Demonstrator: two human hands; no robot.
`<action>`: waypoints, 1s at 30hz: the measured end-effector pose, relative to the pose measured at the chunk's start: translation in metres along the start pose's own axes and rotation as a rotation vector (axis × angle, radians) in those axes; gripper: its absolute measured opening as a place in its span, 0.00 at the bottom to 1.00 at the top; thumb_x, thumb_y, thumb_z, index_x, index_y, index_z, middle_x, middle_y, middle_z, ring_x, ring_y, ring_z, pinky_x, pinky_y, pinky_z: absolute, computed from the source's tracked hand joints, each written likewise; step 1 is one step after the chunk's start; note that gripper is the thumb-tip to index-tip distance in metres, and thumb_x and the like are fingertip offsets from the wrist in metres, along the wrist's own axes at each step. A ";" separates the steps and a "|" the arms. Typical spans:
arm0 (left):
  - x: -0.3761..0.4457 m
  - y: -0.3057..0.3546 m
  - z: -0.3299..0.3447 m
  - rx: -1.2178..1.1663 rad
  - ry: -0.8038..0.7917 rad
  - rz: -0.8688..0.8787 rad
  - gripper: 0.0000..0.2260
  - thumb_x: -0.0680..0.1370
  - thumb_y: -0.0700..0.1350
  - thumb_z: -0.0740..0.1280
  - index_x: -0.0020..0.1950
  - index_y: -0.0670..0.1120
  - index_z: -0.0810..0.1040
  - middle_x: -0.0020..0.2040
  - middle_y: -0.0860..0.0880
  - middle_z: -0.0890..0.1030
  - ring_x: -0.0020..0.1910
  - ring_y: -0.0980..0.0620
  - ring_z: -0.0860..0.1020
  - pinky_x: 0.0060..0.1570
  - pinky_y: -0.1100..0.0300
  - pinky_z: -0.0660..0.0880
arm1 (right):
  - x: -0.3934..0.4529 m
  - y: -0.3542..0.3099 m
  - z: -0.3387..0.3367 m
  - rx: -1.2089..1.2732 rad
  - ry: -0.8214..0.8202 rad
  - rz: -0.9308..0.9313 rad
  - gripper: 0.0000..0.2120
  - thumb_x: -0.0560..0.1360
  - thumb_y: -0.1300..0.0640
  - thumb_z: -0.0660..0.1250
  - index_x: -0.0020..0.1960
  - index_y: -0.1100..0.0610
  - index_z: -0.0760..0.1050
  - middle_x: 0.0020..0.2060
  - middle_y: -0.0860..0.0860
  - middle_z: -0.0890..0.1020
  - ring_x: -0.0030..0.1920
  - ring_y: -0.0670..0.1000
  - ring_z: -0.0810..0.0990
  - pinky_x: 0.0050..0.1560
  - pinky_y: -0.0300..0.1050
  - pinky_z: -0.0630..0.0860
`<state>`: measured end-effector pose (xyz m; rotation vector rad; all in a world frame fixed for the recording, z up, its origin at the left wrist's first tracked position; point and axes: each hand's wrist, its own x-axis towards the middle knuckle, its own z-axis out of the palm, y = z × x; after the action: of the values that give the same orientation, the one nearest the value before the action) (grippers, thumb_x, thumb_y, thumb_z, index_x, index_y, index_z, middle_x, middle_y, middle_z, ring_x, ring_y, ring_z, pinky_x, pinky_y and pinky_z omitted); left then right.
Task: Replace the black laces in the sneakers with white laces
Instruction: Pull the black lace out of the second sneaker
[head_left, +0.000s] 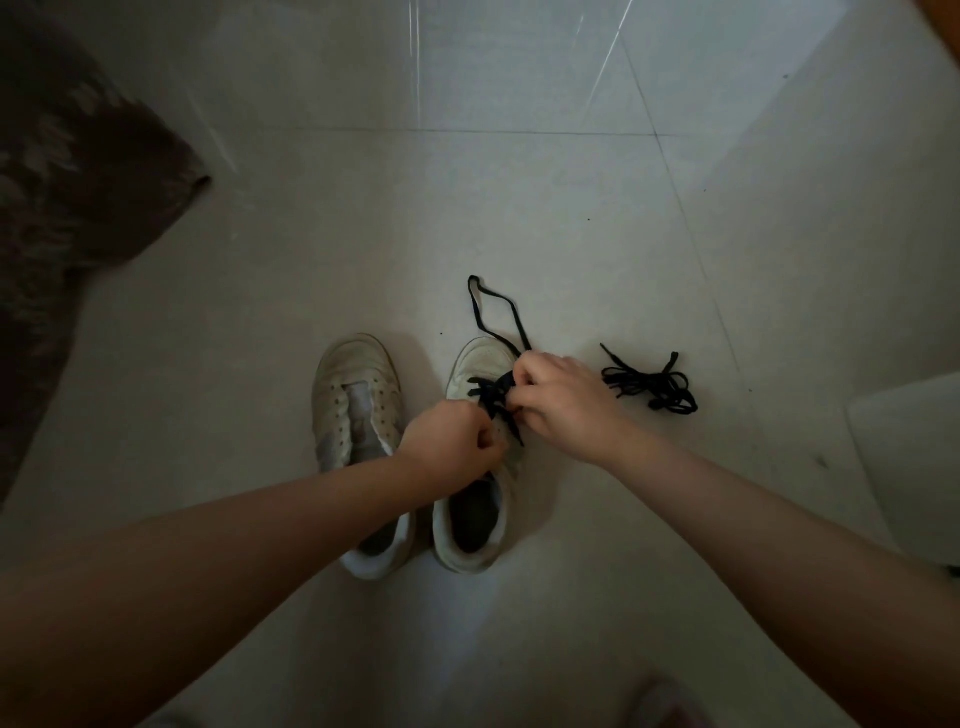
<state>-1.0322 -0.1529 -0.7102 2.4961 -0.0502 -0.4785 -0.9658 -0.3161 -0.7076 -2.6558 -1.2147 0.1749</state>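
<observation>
Two white sneakers stand side by side on the tiled floor, toes pointing away. The left sneaker (358, 395) has bare eyelets with no lace in them. The right sneaker (475, 514) carries a black lace (491, 317) across its lower eyelets, and a long loop of it trails past the toe. My left hand (449, 444) is curled over the middle of that shoe and pinches the lace. My right hand (563, 397) grips the lace near the toe end. A loose black lace (652, 384) lies bunched on the floor to the right. No white lace is in view.
A dark patterned rug (78, 197) covers the floor at the left. A pale flat object (914, 462) lies at the right edge. Light grey floor tiles (519, 208) stretch beyond the shoes.
</observation>
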 end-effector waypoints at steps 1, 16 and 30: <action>0.000 0.000 0.000 -0.002 -0.008 0.002 0.15 0.75 0.50 0.65 0.32 0.44 0.73 0.32 0.46 0.76 0.32 0.48 0.74 0.34 0.55 0.73 | -0.001 0.002 -0.001 -0.009 0.008 0.004 0.03 0.66 0.61 0.72 0.39 0.55 0.80 0.38 0.51 0.75 0.40 0.55 0.76 0.40 0.43 0.63; 0.002 0.002 0.000 -0.018 -0.014 -0.009 0.17 0.76 0.49 0.65 0.28 0.49 0.65 0.28 0.53 0.69 0.28 0.55 0.69 0.30 0.62 0.66 | -0.004 0.040 -0.022 -0.011 0.144 0.849 0.05 0.73 0.57 0.67 0.44 0.53 0.81 0.46 0.52 0.78 0.47 0.56 0.78 0.43 0.45 0.69; 0.005 -0.004 -0.016 -0.127 0.007 -0.197 0.13 0.74 0.54 0.66 0.44 0.47 0.67 0.38 0.50 0.74 0.37 0.50 0.73 0.35 0.60 0.68 | 0.024 -0.028 -0.039 0.177 -0.240 0.306 0.07 0.75 0.56 0.63 0.49 0.52 0.79 0.45 0.47 0.77 0.48 0.50 0.76 0.46 0.42 0.72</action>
<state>-1.0222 -0.1410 -0.7019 2.3885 0.2243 -0.5369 -0.9626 -0.2858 -0.6631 -2.7018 -0.7973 0.6348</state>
